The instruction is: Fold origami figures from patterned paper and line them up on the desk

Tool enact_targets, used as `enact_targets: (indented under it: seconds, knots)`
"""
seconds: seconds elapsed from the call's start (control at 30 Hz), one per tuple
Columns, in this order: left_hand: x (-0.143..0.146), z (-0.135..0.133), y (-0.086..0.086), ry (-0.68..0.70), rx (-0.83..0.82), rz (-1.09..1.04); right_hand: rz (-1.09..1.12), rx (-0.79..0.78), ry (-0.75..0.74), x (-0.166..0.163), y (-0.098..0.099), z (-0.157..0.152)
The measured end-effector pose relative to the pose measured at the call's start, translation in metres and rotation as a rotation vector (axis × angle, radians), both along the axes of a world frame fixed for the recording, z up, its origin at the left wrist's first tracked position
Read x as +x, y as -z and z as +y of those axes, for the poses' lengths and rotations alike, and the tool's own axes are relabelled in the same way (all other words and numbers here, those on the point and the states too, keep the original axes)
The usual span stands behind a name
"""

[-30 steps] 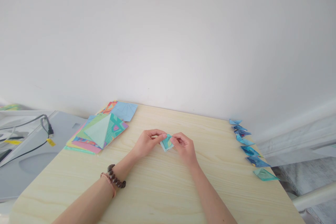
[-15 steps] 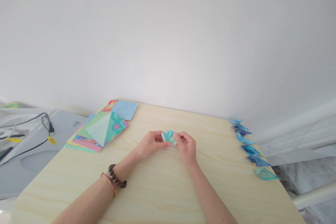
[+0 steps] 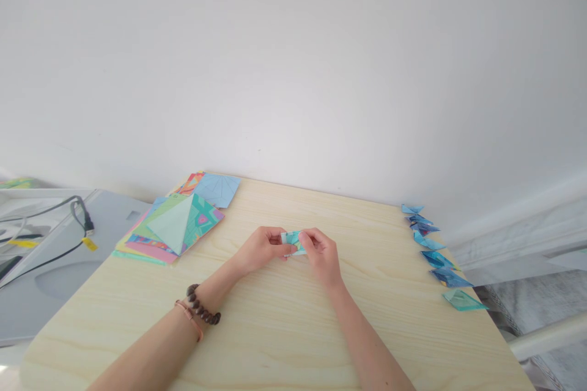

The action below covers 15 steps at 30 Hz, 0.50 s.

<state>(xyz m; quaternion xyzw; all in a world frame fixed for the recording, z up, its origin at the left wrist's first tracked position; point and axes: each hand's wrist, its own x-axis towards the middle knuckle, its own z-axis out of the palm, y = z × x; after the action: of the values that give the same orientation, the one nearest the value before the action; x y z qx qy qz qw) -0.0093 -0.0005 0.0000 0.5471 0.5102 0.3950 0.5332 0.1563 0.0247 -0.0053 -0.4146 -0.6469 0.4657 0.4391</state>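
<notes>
over the middle of the desk [image 3: 275, 330], i have the left hand [image 3: 263, 249] and the right hand [image 3: 323, 252] close together, with one small folded paper [image 3: 290, 237] between them. the left hand grips its left end, thumb laid across the front; the right hand pinches the opposite end with thumb and forefinger. the folded paper is teal with lighter marks and a pale edge, and from my camera i cannot tell whether it touches the wood. around the left wrist i see a dark bead bracelet [image 3: 202, 308] and, just beside it toward the elbow, a copper-coloured bangle [image 3: 190, 321]. farther out to the left lies a spread pile of coloured sheets [image 3: 202, 226], with a pale pointed paper [image 3: 174, 224] showing on top and a light blue creased sheet [image 3: 217, 189] beyond it, near the wall [image 3: 293, 73]. well apart on my right, along the desk's edge, seven small folded pieces [image 3: 438, 261] run in a row, mostly blue, the nearest pale green. past the desk's left side, a grey surface [image 3: 73, 281] bears a dark cable [image 3: 87, 223] with a yellow tag [image 3: 90, 244].
</notes>
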Motion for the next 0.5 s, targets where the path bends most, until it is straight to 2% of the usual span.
enact_targets:
  seconds: [0.2, 0.4, 0.5]
  knots:
    - [-0.0004, -0.0008, -0.0035, 0.034, -0.015, -0.016, 0.049, -0.042, 0.011, -0.0016, -0.0010, -0.0004]
    - [-0.0011, -0.0014, -0.0055, 0.138, -0.004, 0.008, 0.070, -0.088, 0.054, -0.0010, 0.0013, 0.0012]
    - [-0.0008, -0.0011, -0.0044, 0.125, 0.007, 0.027, 0.064, -0.104, 0.051, -0.0015, 0.0010, 0.0003]
